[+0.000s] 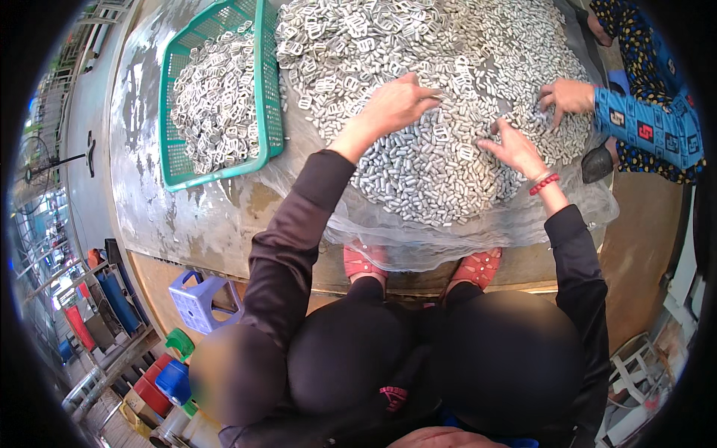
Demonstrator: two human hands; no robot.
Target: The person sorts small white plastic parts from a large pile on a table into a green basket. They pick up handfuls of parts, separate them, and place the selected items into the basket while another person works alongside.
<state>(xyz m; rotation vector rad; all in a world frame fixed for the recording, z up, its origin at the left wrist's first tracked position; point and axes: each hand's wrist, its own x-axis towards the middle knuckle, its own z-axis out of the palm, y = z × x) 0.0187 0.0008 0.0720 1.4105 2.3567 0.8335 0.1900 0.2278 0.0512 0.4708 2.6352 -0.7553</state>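
A wide pile of small grey metal pellets lies before me, with flat metal buckles mixed in, mostly at its far left. My left hand is over the pile's middle. Its fingers point right and look drawn together at the tips; what they hold, if anything, is too small to name. To the right, my right hand, with a red bead bracelet at the wrist, reaches low over the pellets. Its thumb and forefinger are apart, and one loose buckle lies just left of them.
At the left stands a green plastic basket full of buckles. A co-worker's hand in a blue patterned sleeve touches the pile's right side. Clear plastic sheeting lies under the pile. A lilac stool stands at lower left.
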